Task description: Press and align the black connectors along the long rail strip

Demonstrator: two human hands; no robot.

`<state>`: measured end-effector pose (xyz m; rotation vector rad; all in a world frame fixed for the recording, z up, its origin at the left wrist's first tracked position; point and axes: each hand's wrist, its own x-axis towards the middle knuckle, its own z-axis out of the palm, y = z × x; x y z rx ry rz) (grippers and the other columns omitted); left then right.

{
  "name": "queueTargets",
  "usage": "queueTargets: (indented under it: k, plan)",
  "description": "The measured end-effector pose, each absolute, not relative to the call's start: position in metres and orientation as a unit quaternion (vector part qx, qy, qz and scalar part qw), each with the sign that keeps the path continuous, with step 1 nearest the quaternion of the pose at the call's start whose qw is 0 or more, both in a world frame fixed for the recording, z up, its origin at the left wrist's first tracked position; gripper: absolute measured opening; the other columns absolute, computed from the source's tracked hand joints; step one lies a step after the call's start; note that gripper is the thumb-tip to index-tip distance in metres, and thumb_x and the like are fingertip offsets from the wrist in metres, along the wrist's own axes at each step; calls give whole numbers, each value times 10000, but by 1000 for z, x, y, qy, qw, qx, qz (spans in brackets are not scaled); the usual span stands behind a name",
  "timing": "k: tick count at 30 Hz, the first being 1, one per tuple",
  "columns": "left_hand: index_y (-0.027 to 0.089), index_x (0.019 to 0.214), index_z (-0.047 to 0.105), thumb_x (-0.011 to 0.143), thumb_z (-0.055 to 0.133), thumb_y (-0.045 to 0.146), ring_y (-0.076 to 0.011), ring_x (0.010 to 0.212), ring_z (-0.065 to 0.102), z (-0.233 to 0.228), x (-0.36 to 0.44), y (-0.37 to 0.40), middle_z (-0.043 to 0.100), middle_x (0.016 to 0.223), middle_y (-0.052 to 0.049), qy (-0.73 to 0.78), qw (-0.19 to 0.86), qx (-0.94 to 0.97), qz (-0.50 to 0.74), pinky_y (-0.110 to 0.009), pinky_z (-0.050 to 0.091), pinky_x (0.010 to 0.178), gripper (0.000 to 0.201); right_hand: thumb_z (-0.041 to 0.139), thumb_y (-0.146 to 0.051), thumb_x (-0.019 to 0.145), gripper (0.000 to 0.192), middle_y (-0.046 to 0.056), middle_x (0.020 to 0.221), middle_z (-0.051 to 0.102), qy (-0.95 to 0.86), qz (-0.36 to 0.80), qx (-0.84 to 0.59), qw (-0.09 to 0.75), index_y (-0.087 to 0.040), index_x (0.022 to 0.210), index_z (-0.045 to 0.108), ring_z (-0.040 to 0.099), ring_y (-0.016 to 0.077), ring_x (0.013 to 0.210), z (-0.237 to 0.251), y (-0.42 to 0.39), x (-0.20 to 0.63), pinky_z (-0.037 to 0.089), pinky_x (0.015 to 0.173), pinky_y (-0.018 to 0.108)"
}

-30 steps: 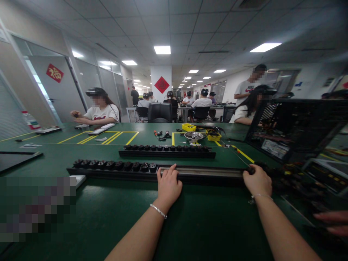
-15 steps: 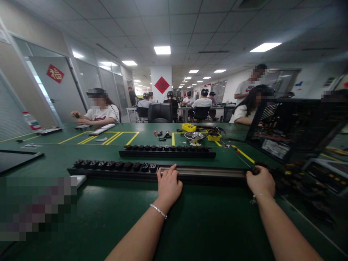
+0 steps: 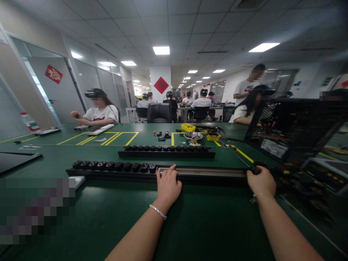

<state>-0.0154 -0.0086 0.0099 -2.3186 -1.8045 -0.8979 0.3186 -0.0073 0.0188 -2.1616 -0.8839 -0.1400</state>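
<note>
A long black power strip (image 3: 108, 174) lies crosswise on the green table in front of me. A row of black round socket modules (image 3: 118, 166) fills its left part; on the right an open channel (image 3: 212, 171) shows a metal strip. My left hand (image 3: 169, 183) grips the strip near its middle, just right of the last socket, fingers over the top edge. My right hand (image 3: 261, 181) is closed at the strip's right end around a small black piece (image 3: 255, 169), mostly hidden by the fingers. Behind lies a shorter black power strip (image 3: 167, 154) with its own row of sockets.
An open computer case (image 3: 285, 127) and a power supply (image 3: 327, 174) stand at the right. Farther back are a steel bowl (image 3: 193, 136), yellow trays (image 3: 188, 127) and cables. Co-workers sit across the table. A white strip (image 3: 78, 181) lies at the left.
The view has shifted very slightly. Both hands keep their places on the strip, with no other visible movement.
</note>
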Motion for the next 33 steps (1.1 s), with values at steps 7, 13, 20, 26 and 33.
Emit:
queueTargets:
  k: [7, 13, 20, 26, 33]
  plan:
    - [262, 929, 597, 753, 496, 210, -222, 1129, 506, 9, -16, -8, 523, 1339, 9, -582, 29, -757, -295, -507, 133, 1119, 209, 496, -403, 744, 532, 171, 1146, 607, -322, -12, -869, 376, -148, 1207, 551, 568, 338, 1034, 25, -10, 315, 448, 862, 433]
    - [253, 918, 589, 757, 483, 210, -217, 1122, 508, 8, -17, -7, 524, 1337, 9, -579, 33, -758, -299, -516, 132, 1114, 198, 519, -392, 738, 512, 164, 1137, 613, -313, -9, -866, 389, -163, 1194, 568, 574, 329, 1021, 27, -10, 314, 449, 864, 435]
    - [251, 897, 593, 751, 489, 205, -219, 1106, 518, 8, -17, -7, 530, 1330, 7, -582, 35, -756, -297, -517, 149, 1108, 185, 494, -398, 765, 521, 188, 1137, 609, -304, -4, -872, 384, -146, 1217, 558, 561, 336, 1031, 29, -12, 321, 439, 833, 414]
    - [249, 896, 598, 742, 497, 211, -222, 1118, 512, 9, -16, -7, 531, 1330, -1, -584, 34, -755, -295, -513, 137, 1111, 188, 552, -374, 728, 486, 166, 1113, 622, -256, -22, -878, 404, -165, 1166, 594, 572, 302, 988, 23, -13, 345, 432, 825, 383]
    - [248, 883, 591, 736, 493, 207, -211, 1098, 523, 6, -16, -6, 544, 1316, 13, -581, 45, -752, -307, -512, 143, 1108, 181, 582, -349, 702, 454, 140, 1081, 640, -246, -39, -869, 428, -177, 1121, 614, 571, 257, 920, 14, -9, 355, 418, 793, 343]
